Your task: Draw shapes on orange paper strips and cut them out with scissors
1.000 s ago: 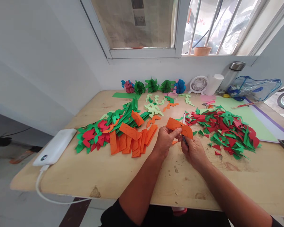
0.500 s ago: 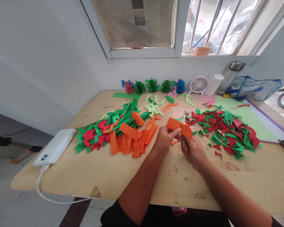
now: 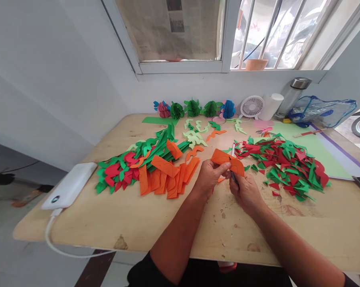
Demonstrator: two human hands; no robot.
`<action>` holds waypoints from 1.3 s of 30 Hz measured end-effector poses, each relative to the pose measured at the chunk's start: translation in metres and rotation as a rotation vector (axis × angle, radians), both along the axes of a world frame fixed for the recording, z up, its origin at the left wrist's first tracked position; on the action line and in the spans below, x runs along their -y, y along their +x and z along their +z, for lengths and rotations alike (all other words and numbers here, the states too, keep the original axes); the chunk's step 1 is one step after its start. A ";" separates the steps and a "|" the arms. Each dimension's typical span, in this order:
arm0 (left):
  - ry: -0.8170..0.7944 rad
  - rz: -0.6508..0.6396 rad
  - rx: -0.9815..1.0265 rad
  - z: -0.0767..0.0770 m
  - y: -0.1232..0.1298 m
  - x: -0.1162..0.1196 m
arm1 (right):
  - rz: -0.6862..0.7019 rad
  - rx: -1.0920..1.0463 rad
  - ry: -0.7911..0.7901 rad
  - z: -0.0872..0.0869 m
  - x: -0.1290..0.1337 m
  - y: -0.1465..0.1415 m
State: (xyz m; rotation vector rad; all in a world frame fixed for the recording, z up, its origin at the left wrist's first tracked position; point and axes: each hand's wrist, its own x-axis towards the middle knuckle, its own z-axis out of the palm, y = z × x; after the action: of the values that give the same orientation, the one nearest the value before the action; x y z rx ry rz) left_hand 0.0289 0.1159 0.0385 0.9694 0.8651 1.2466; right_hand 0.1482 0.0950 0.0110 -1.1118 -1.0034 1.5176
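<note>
My left hand (image 3: 213, 173) pinches a folded piece of orange paper (image 3: 220, 156) that has a curved outline drawn on it. In my right hand (image 3: 246, 191) is a pair of scissors (image 3: 234, 177), its handles mostly hidden by my fingers and a dark blade against the paper. The paper's right end is rounded. To the left lie several orange paper strips (image 3: 165, 181), next to a heap of green and red cut shapes (image 3: 120, 171). Wavy orange cut-outs (image 3: 194, 152) rest just beyond my left hand.
Red and green paper scraps (image 3: 287, 163) are heaped on the right, near a pen (image 3: 233, 150). Paper honeycomb figures (image 3: 193, 108), a small white fan (image 3: 252, 107) and a glass bottle (image 3: 292, 97) line the wall. A white power bank (image 3: 70, 185) sits at the left edge.
Almost nothing differs. Both hands stay in the same place, with the orange paper and the scissors nearly still.
</note>
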 end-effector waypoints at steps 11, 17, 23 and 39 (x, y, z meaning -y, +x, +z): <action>-0.003 -0.011 0.003 -0.002 0.000 -0.001 | -0.009 -0.005 0.010 0.001 0.001 -0.001; -0.007 -0.018 -0.005 0.001 0.000 0.000 | -0.022 -0.009 0.018 0.000 0.000 -0.001; -0.006 -0.019 -0.008 0.000 0.000 0.000 | -0.017 -0.021 0.002 0.002 0.000 -0.001; -0.007 -0.038 -0.027 0.004 -0.002 0.000 | -0.016 -0.009 0.017 0.000 -0.001 0.000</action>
State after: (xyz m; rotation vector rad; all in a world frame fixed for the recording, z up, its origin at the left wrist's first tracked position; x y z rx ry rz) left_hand 0.0264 0.1157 0.0423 0.9949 0.8681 1.1993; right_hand 0.1485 0.0958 0.0109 -1.0978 -0.9974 1.4971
